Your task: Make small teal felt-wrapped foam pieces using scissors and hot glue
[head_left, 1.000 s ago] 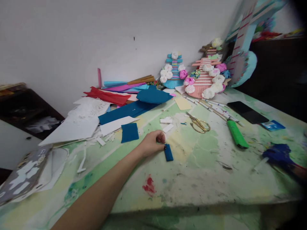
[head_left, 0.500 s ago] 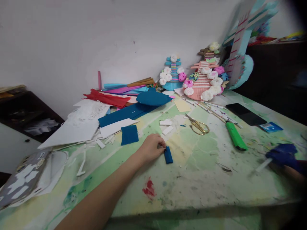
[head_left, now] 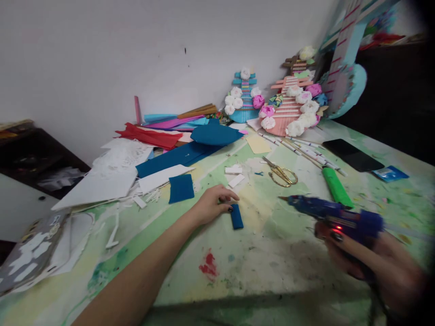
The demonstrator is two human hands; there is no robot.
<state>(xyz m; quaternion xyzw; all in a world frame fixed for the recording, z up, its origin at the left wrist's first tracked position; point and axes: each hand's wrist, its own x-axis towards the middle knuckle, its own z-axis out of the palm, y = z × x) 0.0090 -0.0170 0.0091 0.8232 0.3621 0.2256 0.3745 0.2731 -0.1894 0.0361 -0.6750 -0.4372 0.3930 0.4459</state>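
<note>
A small folded dark-blue strip [head_left: 237, 216] lies on the table in the middle of the view. My left hand [head_left: 215, 203] rests beside its upper left corner, fingers apart, the thumb at the strip's edge. On the right, my right hand [head_left: 370, 256] is wrapped round a blue glue gun [head_left: 336, 216]. The gun's nozzle points left, above the table, and a red light glows on its side. A flat dark-blue square [head_left: 181, 188] lies to the left of my left hand. Beyond that hand are small white foam pieces [head_left: 235, 180].
Gold-handled scissors [head_left: 282, 174] lie with blades pointing away. A green cutter [head_left: 337, 186], a black phone [head_left: 353, 155] and a blue packet [head_left: 390, 174] are on the right. White sheets [head_left: 98, 183] and coloured paper [head_left: 149, 136] pile up at left. Flower-decorated guitar models [head_left: 288, 108] stand behind.
My right hand has brought the glue gun in from the right edge toward the middle. The fingers of my left hand have lifted and spread apart at the blue strip.
</note>
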